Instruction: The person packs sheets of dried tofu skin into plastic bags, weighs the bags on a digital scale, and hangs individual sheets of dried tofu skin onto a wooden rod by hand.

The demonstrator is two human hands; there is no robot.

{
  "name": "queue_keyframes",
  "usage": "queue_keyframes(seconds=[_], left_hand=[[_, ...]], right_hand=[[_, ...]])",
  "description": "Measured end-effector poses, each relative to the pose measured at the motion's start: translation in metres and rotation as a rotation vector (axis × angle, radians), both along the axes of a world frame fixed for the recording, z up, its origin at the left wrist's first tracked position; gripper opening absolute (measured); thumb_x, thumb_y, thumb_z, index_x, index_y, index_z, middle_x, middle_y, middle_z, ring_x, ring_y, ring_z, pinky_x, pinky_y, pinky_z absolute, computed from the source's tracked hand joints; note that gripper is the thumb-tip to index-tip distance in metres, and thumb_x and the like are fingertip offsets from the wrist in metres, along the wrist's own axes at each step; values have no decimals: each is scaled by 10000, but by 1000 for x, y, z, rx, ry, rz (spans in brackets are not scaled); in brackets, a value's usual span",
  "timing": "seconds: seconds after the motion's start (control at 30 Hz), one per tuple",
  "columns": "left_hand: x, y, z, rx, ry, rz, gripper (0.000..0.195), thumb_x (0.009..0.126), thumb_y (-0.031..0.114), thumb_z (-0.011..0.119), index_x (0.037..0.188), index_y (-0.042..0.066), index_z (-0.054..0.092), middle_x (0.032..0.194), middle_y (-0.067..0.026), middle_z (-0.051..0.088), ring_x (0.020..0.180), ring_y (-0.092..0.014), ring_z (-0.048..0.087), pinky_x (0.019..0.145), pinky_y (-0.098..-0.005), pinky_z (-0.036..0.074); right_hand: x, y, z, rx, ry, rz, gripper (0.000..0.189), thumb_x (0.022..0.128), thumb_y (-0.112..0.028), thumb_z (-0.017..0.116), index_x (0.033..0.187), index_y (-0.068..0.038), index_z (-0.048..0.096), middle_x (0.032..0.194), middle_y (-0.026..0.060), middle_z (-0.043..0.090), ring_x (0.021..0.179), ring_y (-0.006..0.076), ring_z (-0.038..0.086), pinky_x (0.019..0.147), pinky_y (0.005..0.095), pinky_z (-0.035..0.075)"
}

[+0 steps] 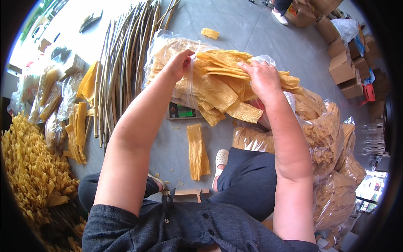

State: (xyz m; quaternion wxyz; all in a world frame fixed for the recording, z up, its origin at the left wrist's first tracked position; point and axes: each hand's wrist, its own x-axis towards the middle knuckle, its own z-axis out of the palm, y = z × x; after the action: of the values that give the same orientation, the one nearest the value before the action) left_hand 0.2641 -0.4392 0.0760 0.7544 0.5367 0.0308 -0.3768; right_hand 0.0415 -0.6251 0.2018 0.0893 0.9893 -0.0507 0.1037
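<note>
A clear plastic bag packed with yellow wrinkled dried sheets, apparently tofu skin, lies on a digital scale with a lit green display. My left hand pinches the bag's edge near its opening. Under the fingers of my right hand is a layered bundle of the same dried sheets, gripped from above at its right part. The bundle lies across the bag's mouth, and other sheets hang loosely below it. My right palm is hidden. One folded sheet rests on the floor before my feet.
Long bamboo poles lie at the left, beside a large heap of dried sheets. Filled plastic bags crowd my right side. Cardboard boxes stand farther right. A loose piece lies ahead; another person's shoe shows beyond.
</note>
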Motion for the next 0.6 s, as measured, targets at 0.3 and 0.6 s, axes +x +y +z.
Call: queue_keyframes(seconds=[0.3,0.6], left_hand=[[-36,-15,38,589,-614,-141,259,745,223,710,920,54,621,777,-43,595,735,-150,564,654,-276,449],[-42,-11,75,953,-1139,-419,549,747,565,691,942,51,680,1185,-154,526,1117,-261,531,955,-358,437]], right_hand=[[14,31,1,-245,-137,-38,227,820,-142,578,997,-238,684,883,20,616,917,206,570,822,369,405],[48,17,-21,-93,-94,-145,290,875,-147,548,1070,-299,700,937,23,620,942,218,569,863,360,409]])
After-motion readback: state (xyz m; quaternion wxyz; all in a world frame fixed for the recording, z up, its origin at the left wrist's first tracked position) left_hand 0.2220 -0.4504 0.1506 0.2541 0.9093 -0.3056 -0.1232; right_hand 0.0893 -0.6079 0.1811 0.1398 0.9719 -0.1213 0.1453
